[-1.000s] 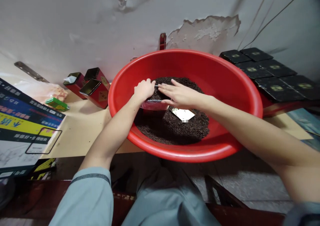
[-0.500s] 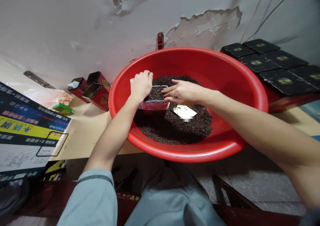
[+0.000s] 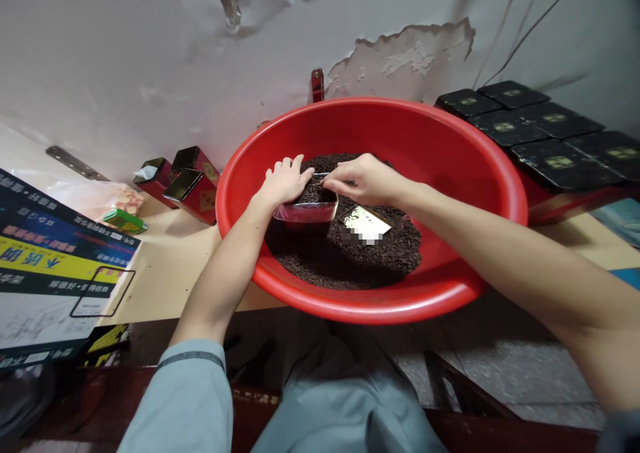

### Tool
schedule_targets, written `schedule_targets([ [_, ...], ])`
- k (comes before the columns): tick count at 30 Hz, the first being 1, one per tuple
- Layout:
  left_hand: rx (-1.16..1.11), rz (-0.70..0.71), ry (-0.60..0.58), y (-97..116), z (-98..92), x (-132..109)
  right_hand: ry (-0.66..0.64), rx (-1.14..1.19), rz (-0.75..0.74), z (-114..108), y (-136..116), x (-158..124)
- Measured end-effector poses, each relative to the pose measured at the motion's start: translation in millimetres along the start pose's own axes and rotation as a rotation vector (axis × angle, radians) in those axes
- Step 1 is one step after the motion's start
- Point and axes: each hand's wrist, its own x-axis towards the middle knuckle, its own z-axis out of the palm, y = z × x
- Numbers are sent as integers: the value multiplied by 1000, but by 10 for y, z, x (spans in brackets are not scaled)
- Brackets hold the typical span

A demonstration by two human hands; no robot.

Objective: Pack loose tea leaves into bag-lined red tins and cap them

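A dark red tin (image 3: 305, 229) stands in loose dark tea leaves (image 3: 345, 273) inside a red plastic basin (image 3: 380, 309). A clear plastic liner (image 3: 307, 211) is folded over the tin's rim, and tea fills it near the top. My left hand (image 3: 284, 183) rests at the tin's left rim, fingers spread, thumb reaching over the tea. At the right rim my right hand (image 3: 363, 178) has thumb and fingers pinched together; what is between them is hidden. Beside the tin, a shiny gold lid (image 3: 367, 225) lies on the leaves.
Several black-topped red tins (image 3: 545, 163) stand at the right by the wall. Three more red tins (image 3: 197, 189) are left of the basin. A green box (image 3: 125, 219), a plastic bag (image 3: 95, 193) and a large printed carton (image 3: 50, 273) lie further left on the table (image 3: 175, 259).
My left hand has opened its bent fingers and spread them at the tin's rim. My right hand has gone from stretched fingers to a pinch. The view has shifted slightly.
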Motion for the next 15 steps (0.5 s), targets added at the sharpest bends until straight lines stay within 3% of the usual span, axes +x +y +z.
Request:
schedule_targets([
  [3, -76, 218, -140, -153, -74, 25, 145, 59, 142, -54, 62, -13],
  [6, -26, 355, -237, -220, -78, 65, 102, 87, 166, 39, 203, -32],
  [10, 11, 436, -188, -194, -21, 104, -60, 93, 95, 322, 418, -39],
  [15, -22, 483, -119, -167, 2, 96, -69, 111, 26, 395, 506, -12],
])
